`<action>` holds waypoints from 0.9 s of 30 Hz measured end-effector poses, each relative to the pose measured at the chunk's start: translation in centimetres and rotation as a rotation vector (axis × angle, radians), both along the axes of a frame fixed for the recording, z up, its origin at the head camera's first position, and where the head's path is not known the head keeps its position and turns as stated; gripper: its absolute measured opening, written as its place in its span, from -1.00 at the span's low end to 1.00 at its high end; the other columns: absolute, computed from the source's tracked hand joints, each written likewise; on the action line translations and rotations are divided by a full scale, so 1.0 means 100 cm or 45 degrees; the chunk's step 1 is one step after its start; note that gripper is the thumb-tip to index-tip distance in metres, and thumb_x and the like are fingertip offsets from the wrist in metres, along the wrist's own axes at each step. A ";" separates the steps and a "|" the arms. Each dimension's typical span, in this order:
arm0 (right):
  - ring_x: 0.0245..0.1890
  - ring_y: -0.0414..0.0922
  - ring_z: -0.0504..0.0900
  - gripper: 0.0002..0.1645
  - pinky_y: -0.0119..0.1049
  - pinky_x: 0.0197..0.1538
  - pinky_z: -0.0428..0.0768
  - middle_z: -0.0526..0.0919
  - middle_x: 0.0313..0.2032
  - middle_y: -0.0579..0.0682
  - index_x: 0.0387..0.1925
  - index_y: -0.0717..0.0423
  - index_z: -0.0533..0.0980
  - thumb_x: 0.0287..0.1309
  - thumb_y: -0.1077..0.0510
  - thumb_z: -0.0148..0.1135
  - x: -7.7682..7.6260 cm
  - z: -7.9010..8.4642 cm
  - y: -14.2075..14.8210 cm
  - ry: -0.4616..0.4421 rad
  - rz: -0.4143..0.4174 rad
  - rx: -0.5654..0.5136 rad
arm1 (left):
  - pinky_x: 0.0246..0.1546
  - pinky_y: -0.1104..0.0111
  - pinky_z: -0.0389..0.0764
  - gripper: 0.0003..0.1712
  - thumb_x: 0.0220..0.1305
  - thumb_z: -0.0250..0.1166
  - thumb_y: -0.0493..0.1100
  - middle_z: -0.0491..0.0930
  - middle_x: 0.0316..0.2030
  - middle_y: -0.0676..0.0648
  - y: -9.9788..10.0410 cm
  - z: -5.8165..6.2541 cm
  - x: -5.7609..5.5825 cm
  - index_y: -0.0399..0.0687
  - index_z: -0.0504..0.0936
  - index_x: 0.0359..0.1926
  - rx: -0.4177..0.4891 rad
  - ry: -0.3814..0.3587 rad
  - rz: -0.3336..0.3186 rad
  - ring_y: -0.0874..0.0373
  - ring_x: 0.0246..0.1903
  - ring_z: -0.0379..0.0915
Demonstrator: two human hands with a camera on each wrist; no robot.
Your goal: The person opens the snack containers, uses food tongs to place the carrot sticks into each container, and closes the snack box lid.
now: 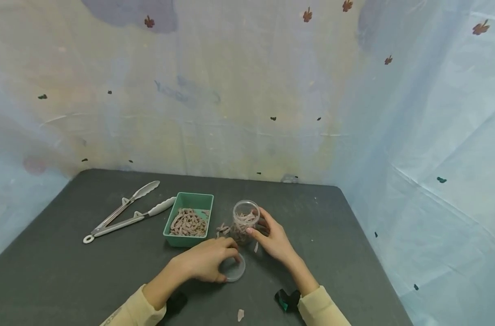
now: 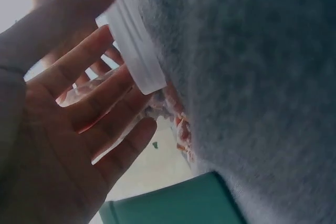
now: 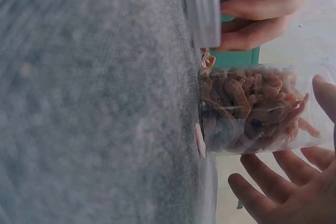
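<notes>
**Staged recording booth, not a real kitchen**

Dark felt-covered table (image 1: 88,271) boxed in by pale printed sheets (image 1: 247,113) hung as walls, creases visible, small leaf motifs. Props only: metal tongs (image 1: 125,212), green tray (image 1: 189,219) of brownish strips, clear plastic jar (image 1: 245,222). No furniture or appliances visible. Looks like a data-collection setup.

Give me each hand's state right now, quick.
Left hand: fingers curled on the lid lying on the table.
Right hand: open, fingers around the jar, thumb touching.
</notes>
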State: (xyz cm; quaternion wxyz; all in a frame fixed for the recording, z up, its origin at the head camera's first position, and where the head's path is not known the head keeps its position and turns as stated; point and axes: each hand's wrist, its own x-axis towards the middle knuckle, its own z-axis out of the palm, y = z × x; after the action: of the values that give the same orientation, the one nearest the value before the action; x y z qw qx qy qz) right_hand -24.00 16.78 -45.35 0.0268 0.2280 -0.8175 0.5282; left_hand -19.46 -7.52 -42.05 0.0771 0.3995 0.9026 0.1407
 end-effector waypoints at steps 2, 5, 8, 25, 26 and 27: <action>0.36 0.14 0.52 -0.12 0.12 0.28 0.56 0.42 0.45 0.12 0.61 0.01 0.19 0.41 0.07 0.37 -0.001 0.000 -0.001 0.009 0.006 -0.003 | 0.07 0.17 0.60 -0.52 0.09 0.62 -0.01 0.50 0.16 0.09 -0.003 0.003 -0.001 0.32 0.70 0.05 0.042 -0.043 0.011 0.15 0.06 0.51; 0.36 0.13 0.52 -0.13 0.12 0.29 0.55 0.42 0.46 0.12 0.61 0.01 0.19 0.41 0.08 0.37 -0.003 0.001 -0.002 0.022 0.015 -0.001 | 0.10 0.16 0.60 -0.54 0.14 0.58 -0.01 0.46 0.14 0.13 -0.009 0.009 -0.003 0.34 0.67 0.07 0.112 -0.097 0.028 0.13 0.12 0.49; 0.36 0.12 0.53 -0.12 0.12 0.30 0.54 0.42 0.45 0.11 0.61 0.01 0.19 0.40 0.08 0.37 -0.005 0.002 -0.003 0.023 0.016 0.004 | 0.08 0.17 0.61 -0.54 0.18 0.54 -0.05 0.43 0.13 0.13 -0.016 0.017 -0.004 0.25 0.66 0.10 0.208 -0.148 0.042 0.05 0.13 0.49; 0.37 0.13 0.52 -0.12 0.14 0.30 0.54 0.43 0.44 0.11 0.60 0.02 0.19 0.40 0.05 0.37 0.000 0.001 -0.001 -0.010 -0.003 0.001 | 0.15 -0.07 0.51 -0.51 0.29 0.49 -0.06 0.30 0.31 -0.11 -0.025 0.057 -0.034 0.02 0.58 0.19 0.662 0.154 0.214 -0.07 0.28 0.29; 0.37 0.13 0.52 -0.12 0.15 0.30 0.54 0.43 0.45 0.11 0.61 0.02 0.18 0.41 0.04 0.37 0.000 0.001 -0.001 -0.013 0.000 0.004 | 0.16 -0.07 0.51 -0.50 0.29 0.50 -0.04 0.29 0.32 -0.11 -0.021 0.057 -0.037 0.04 0.58 0.19 0.676 0.173 0.235 -0.07 0.29 0.27; 0.37 0.14 0.51 -0.12 0.15 0.30 0.54 0.43 0.45 0.11 0.61 0.02 0.18 0.41 0.04 0.36 0.000 0.001 -0.002 -0.014 0.002 0.007 | 0.17 -0.07 0.51 -0.50 0.29 0.51 -0.02 0.29 0.32 -0.12 -0.018 0.056 -0.040 0.05 0.58 0.19 0.689 0.188 0.250 -0.08 0.29 0.26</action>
State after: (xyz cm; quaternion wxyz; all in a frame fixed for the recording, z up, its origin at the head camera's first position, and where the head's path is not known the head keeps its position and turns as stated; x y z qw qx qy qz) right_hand -23.97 16.63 -45.21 0.0212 0.2255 -0.8189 0.5273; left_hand -23.44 -9.35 -36.42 -0.1120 0.3253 0.8699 0.3534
